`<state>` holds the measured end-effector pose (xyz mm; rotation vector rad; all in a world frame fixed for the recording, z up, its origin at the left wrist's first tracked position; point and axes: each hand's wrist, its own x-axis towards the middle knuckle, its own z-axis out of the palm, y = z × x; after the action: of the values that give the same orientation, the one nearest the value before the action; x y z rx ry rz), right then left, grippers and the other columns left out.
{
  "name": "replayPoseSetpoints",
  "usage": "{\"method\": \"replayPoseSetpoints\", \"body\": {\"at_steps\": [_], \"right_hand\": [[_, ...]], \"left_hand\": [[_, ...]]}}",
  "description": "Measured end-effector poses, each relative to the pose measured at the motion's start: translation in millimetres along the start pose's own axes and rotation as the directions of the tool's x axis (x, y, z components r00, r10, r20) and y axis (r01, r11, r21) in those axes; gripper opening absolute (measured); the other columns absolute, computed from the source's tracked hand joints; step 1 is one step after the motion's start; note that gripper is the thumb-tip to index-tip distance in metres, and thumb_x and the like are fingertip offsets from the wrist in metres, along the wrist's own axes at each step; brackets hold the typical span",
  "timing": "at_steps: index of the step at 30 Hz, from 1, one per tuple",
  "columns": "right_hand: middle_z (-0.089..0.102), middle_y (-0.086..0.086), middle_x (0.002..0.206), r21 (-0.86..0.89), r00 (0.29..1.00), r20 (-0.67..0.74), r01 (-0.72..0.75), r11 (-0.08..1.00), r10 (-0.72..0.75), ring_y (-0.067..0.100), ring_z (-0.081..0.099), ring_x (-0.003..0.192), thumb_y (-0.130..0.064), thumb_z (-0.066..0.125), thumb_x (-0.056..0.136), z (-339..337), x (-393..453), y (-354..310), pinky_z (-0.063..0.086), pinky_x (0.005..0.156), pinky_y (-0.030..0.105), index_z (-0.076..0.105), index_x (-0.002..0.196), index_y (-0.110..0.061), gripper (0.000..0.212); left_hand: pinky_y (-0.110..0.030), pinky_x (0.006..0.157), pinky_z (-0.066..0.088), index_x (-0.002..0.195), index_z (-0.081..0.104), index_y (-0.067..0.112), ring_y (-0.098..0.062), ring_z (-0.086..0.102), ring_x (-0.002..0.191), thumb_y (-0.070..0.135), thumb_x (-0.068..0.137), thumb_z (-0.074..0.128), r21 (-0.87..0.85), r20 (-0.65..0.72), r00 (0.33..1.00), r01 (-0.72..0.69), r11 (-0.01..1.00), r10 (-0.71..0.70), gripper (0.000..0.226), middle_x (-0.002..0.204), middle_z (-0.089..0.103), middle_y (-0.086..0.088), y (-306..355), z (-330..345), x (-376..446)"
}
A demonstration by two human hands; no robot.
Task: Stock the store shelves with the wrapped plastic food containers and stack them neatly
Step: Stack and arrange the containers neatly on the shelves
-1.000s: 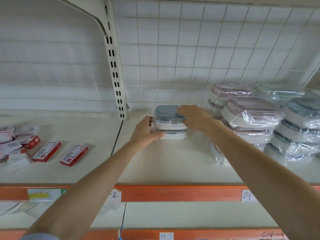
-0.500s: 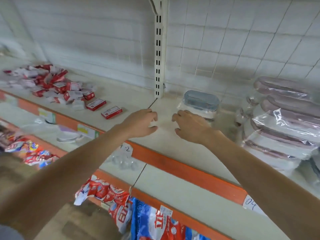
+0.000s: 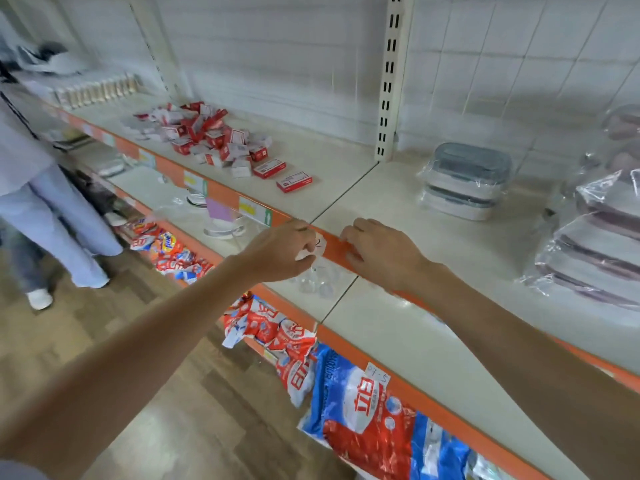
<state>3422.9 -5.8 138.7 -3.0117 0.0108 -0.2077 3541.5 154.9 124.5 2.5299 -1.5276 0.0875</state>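
Between loads: the left hand (image 3: 282,251) and right hand (image 3: 377,251) hang loosely curled, holding nothing, containers (image 3: 465,183) stacked beyond them; next, fetching another pack

Counts on the shelves, kind by kind

Two hands show at the frame's centre, the left hand (image 3: 284,249) and the right hand (image 3: 377,251), both holding nothing. Right of centre stands one wrapped pack (image 3: 465,181) of two grey-lidded containers stacked one on the other. At the right edge sits one pile of wrapped pink-lidded containers (image 3: 599,251); at least three layers show, the rest cut off by the frame. Left of centre lies one heap of small red-and-white boxes (image 3: 211,140), too many and too jumbled to count, with two (image 3: 294,182) lying apart at its near side. One other person (image 3: 31,188) stands at the left edge. Lower centre, several red-and-blue bags (image 3: 367,420), their number unclear.
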Motion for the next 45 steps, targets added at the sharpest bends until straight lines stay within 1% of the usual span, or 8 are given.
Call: {"method": "replayPoseSetpoints", "body": {"at_steps": [9, 13, 19, 29, 35, 38, 42, 45], "right_hand": [[0.051, 0.001, 0.125, -0.065, 0.982, 0.158, -0.097, 0.993, 0.106, 0.019, 0.047, 0.120, -0.020, 0.043, 0.095, 70, -51, -52, 0.042, 0.088, 0.031, 0.048, 0.128, -0.015, 0.034], [0.050, 0.002, 0.126, -0.025, 0.935, 0.289, -0.206, 0.978, 0.204, 0.020, 0.045, 0.120, -0.019, 0.045, 0.094, 106, -76, -43, 0.043, 0.089, 0.034, 0.047, 0.129, -0.015, 0.035], [0.048, 0.002, 0.128, -0.011, 0.887, 0.336, -0.333, 0.943, 0.317, 0.019, 0.043, 0.122, -0.023, 0.047, 0.094, 155, -108, -12, 0.042, 0.092, 0.034, 0.045, 0.133, -0.016, 0.039], [0.043, 0.005, 0.136, -0.068, 0.831, 0.128, -0.538, 0.840, 0.542, 0.021, 0.038, 0.128, -0.034, 0.047, 0.096, 205, -131, 89, 0.040, 0.097, 0.037, 0.037, 0.140, -0.013, 0.050], [0.045, 0.007, 0.133, -0.096, 0.821, -0.062, -0.571, 0.815, 0.567, 0.024, 0.042, 0.123, -0.035, 0.052, 0.093, 240, -128, 146, 0.041, 0.093, 0.037, 0.039, 0.137, -0.011, 0.051], [0.041, 0.008, 0.136, -0.130, 0.808, -0.120, -0.589, 0.798, 0.576, 0.025, 0.038, 0.124, -0.039, 0.054, 0.091, 257, -122, 178, 0.037, 0.097, 0.036, 0.038, 0.136, -0.009, 0.057], [0.035, 0.007, 0.143, -0.291, 0.847, -0.066, -0.522, 0.802, 0.527, 0.025, 0.035, 0.129, -0.057, 0.054, 0.085, 268, -107, 217, 0.034, 0.103, 0.038, 0.031, 0.140, -0.009, 0.077], [0.027, 0.008, 0.149, -0.224, 0.812, -0.018, -0.572, 0.789, 0.583, 0.027, 0.029, 0.135, -0.066, 0.059, 0.076, 274, -90, 241, 0.030, 0.108, 0.040, 0.022, 0.145, -0.008, 0.097]], "left_hand": [[-0.031, 0.083, 0.042, 0.115, 0.057, 0.012, -0.021, 0.054, 0.107, 0.029, 0.092, 0.056, 0.019, 0.236, 0.972, 0.012, 1.000, -0.016, 0.029, 0.111, 0.058, -0.004, -4, 62, -64], [-0.031, 0.085, 0.040, 0.120, 0.055, 0.013, -0.021, 0.052, 0.111, 0.030, 0.092, 0.054, -0.026, 0.283, 0.959, -0.005, 1.000, 0.012, 0.032, 0.116, 0.056, -0.004, 10, 97, -69], [-0.032, 0.090, 0.041, 0.123, 0.053, 0.012, -0.022, 0.051, 0.113, 0.030, 0.093, 0.053, -0.095, 0.325, 0.940, -0.071, 0.993, 0.099, 0.035, 0.118, 0.055, -0.005, 41, 162, -52], [-0.030, 0.095, 0.037, 0.134, 0.046, 0.012, -0.019, 0.046, 0.121, 0.032, 0.092, 0.055, -0.223, 0.123, 0.977, -0.145, 0.964, 0.175, 0.047, 0.130, 0.050, -0.004, 70, 253, 33], [-0.040, 0.085, 0.046, 0.110, 0.054, 0.009, -0.023, 0.053, 0.104, 0.032, 0.087, 0.061, -0.228, -0.022, 0.972, -0.231, 0.946, 0.232, 0.033, 0.111, 0.056, -0.006, 83, 301, 91], [-0.039, 0.082, 0.046, 0.110, 0.053, 0.009, -0.024, 0.053, 0.101, 0.027, 0.086, 0.062, -0.240, -0.078, 0.961, -0.277, 0.931, 0.266, 0.032, 0.107, 0.056, -0.006, 88, 320, 112], [-0.041, 0.088, 0.045, 0.119, 0.049, 0.010, -0.024, 0.051, 0.109, 0.028, 0.087, 0.060, -0.275, -0.095, 0.963, -0.267, 0.924, 0.250, 0.039, 0.115, 0.053, -0.006, 90, 346, 128], [-0.038, 0.091, 0.043, 0.121, 0.049, 0.010, -0.023, 0.051, 0.111, 0.031, 0.088, 0.060, -0.264, -0.103, 0.958, -0.287, 0.921, 0.269, 0.041, 0.120, 0.051, -0.006, 90, 365, 138]]}}
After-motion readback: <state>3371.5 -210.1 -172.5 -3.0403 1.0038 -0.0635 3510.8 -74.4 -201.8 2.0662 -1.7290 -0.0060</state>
